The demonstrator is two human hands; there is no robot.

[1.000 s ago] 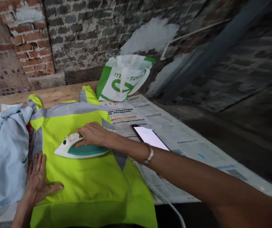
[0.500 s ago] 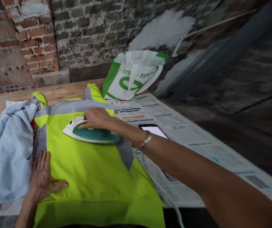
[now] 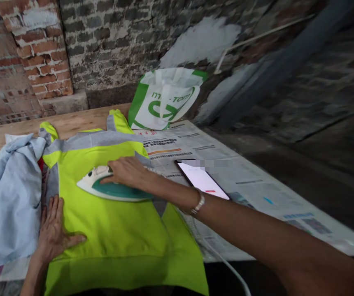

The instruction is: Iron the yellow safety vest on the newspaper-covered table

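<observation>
A neon-yellow shirt with grey bands (image 3: 112, 230) lies spread out in front of me. My right hand (image 3: 127, 170) grips the handle of a white and green clothes iron (image 3: 118, 192), which rests on the middle of the shirt with its tip to the left. The iron's rear is partly hidden by my forearm. My left hand (image 3: 53, 230) presses flat on the shirt's left edge, fingers stretched and thumb out to the side. Beside that hand lies a crumpled light-blue cloth garment (image 3: 13, 205).
Newspaper sheets (image 3: 220, 164) cover the table on the right, with a lit phone (image 3: 203, 179) lying on them. A white cord (image 3: 226, 263) trails off the front edge. Behind stands a white and green bag (image 3: 164, 100) against the brick wall (image 3: 109, 49).
The iron has slid down the shirt, toward me, with my right hand on it. My left hand stays in place. The view has shifted slightly, and more of the phone shows.
</observation>
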